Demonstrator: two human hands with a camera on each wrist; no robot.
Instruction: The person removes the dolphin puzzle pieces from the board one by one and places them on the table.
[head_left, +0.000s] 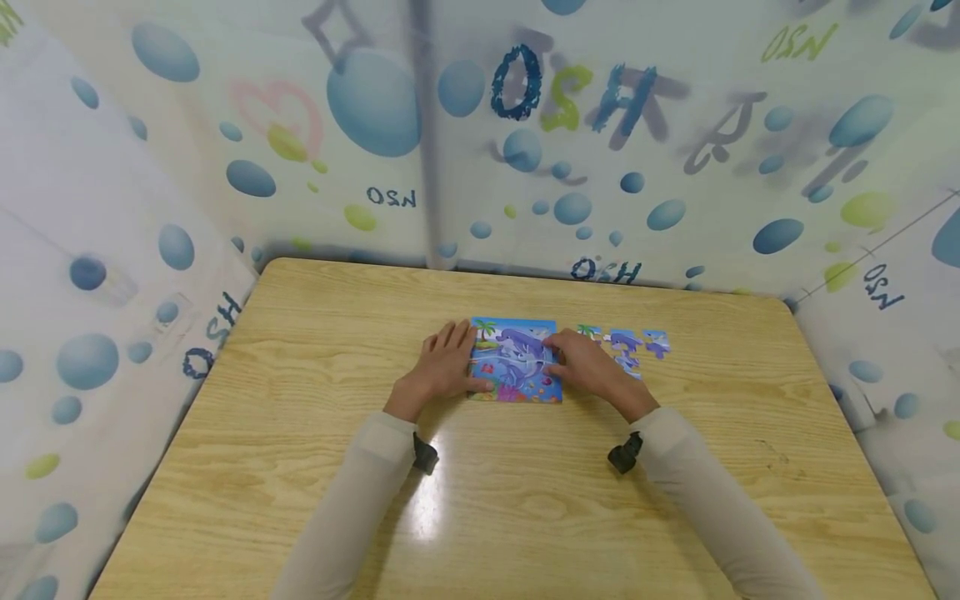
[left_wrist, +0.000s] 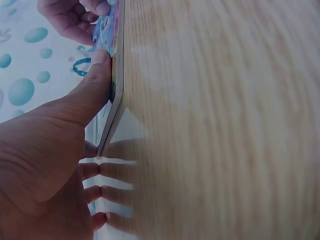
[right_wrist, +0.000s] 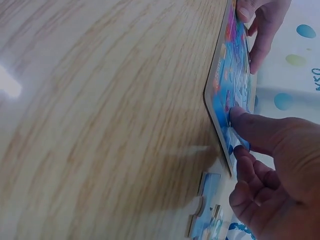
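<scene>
A square dolphin jigsaw puzzle board (head_left: 517, 324) with a blue border lies flat on the wooden table. At its left edge my left hand (head_left: 444, 365) rests with fingers fairly straight, partly on the tabletop. The left thumb (left_wrist: 97, 75) lies on the board's near left part. My right hand (head_left: 592, 367) is at the board's right side. Its thumb and forefinger pinch a blue puzzle piece (right_wrist: 240, 138) at the board's surface; the hand hides part of it. Beyond the right hand lie several loose puzzle pieces (head_left: 657, 343).
The wooden table (head_left: 480, 517) extends around the board on all sides. Behind it hangs a pale wall covering (head_left: 480, 192) with blue and green dots and letters. Each wrist carries a small black camera, such as the right wrist camera (head_left: 625, 453).
</scene>
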